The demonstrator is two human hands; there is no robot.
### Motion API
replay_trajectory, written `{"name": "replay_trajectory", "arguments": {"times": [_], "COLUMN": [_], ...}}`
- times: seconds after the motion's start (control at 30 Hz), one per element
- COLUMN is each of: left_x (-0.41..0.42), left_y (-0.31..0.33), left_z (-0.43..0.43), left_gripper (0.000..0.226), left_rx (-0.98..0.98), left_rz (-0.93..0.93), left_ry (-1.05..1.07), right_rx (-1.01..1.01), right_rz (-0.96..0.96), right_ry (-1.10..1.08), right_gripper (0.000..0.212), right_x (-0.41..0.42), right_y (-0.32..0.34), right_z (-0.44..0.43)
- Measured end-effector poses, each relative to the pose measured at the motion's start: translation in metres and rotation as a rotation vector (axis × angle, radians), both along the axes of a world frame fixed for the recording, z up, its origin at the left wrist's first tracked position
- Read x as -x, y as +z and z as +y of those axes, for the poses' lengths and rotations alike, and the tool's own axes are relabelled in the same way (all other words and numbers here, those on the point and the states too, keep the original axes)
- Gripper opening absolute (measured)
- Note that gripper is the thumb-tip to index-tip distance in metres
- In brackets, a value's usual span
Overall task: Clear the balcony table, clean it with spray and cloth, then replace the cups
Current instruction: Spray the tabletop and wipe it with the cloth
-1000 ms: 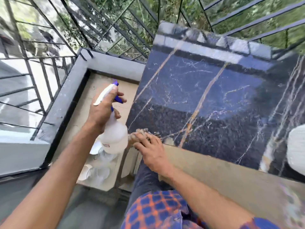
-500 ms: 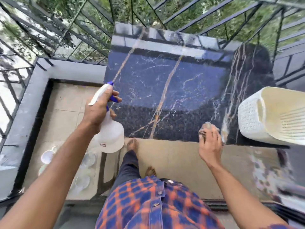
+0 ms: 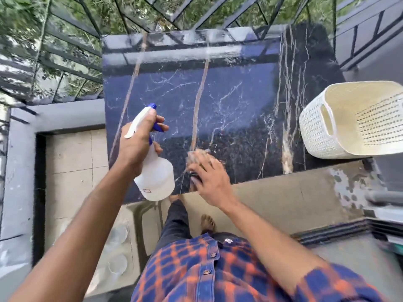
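Leftward along the table's [image 3: 229, 101] near edge goes the cloth [image 3: 195, 155] since half a second ago; it now lies close to the bottle [image 3: 156, 179]. The right hand [image 3: 210, 178] presses the cloth onto the dark marble with fingers spread flat over it, both blurred. The left hand [image 3: 138, 141] grips the bottle by its neck, with a finger on the blue trigger and the nozzle pointing over the tabletop; the bottle hangs above the table's near left corner. A white basket [image 3: 316, 127] sits at the table's right edge, well apart from the cloth. Cups [image 3: 118, 234] show faintly on the floor at lower left, too blurred to count.
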State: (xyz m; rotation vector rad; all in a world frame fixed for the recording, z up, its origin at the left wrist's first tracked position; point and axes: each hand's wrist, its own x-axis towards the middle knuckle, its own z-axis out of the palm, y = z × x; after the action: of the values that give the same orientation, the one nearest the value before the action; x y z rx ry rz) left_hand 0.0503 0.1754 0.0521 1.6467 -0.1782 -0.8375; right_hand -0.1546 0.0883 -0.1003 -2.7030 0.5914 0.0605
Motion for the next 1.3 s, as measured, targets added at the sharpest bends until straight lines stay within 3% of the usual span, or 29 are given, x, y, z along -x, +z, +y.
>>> {"name": "replay_trajectory", "arguments": {"times": [0.1, 0.23, 0.4, 0.5, 0.6, 0.67, 0.77, 0.83, 0.93, 1.0, 1.07, 1.17, 1.23, 1.3], "left_x": [-0.009, -0.023, -0.036, -0.042, -0.052, -0.060, -0.070, -0.076, -0.086, -0.094, -0.102, -0.112, -0.116, -0.119], "left_y": [-0.003, -0.006, -0.009, -0.009, -0.011, -0.013, -0.013, -0.013, -0.016, -0.019, -0.021, -0.024, -0.026, -0.027], "left_z": [-0.020, -0.048, -0.085, -0.106, -0.124, -0.133, -0.143, -0.147, -0.150, -0.152, -0.153, -0.156, -0.157, -0.156], "left_gripper": [0.034, 0.036, 0.036, 0.036, 0.037, 0.040, 0.039, 0.038, 0.044, 0.049, 0.048, 0.041, 0.038, 0.037], "left_rx": [0.002, 0.001, 0.005, 0.011, 0.030, 0.029, 0.014, 0.019, 0.033, 0.036, 0.037, 0.046, 0.050, 0.045], "left_rz": [0.016, 0.037, 0.031, 0.046, 0.053, 0.045, 0.039, 0.043, 0.069, 0.080, 0.078, 0.081, 0.089, 0.094], "left_ry": [-0.024, -0.069, -0.118, -0.134, -0.156, -0.171, -0.171, -0.166, -0.149, -0.134, -0.111, -0.076, -0.056, -0.047], "right_rx": [0.038, 0.032, 0.008, -0.031, -0.020, -0.040, -0.021, 0.017, 0.023, -0.038, -0.069, 0.043, 0.036, -0.010], "right_rz": [0.053, 0.187, 0.240, 0.238, 0.143, 0.119, 0.173, 0.214, 0.279, 0.291, 0.246, 0.188, 0.101, -0.040], "right_ry": [-0.335, -0.717, -0.597, -0.454, -0.220, -0.181, -0.414, -0.614, -0.766, -0.856, -0.793, -0.354, -0.103, -0.051], "right_gripper": [0.035, 0.057, 0.038, 0.049, 0.051, 0.044, 0.038, 0.048, 0.068, 0.067, 0.057, 0.055, 0.056, 0.044], "right_x": [0.055, 0.060, -0.059, -0.122, -0.107, -0.064, -0.022, -0.021, -0.064, -0.115, -0.170, -0.213, -0.197, -0.156], "right_y": [0.002, 0.005, 0.001, -0.005, 0.004, 0.007, 0.007, 0.006, 0.011, 0.016, 0.015, 0.005, 0.004, 0.006], "right_z": [-0.055, -0.153, -0.221, -0.187, -0.125, -0.109, -0.154, -0.207, -0.274, -0.290, -0.280, -0.227, -0.186, -0.161]}}
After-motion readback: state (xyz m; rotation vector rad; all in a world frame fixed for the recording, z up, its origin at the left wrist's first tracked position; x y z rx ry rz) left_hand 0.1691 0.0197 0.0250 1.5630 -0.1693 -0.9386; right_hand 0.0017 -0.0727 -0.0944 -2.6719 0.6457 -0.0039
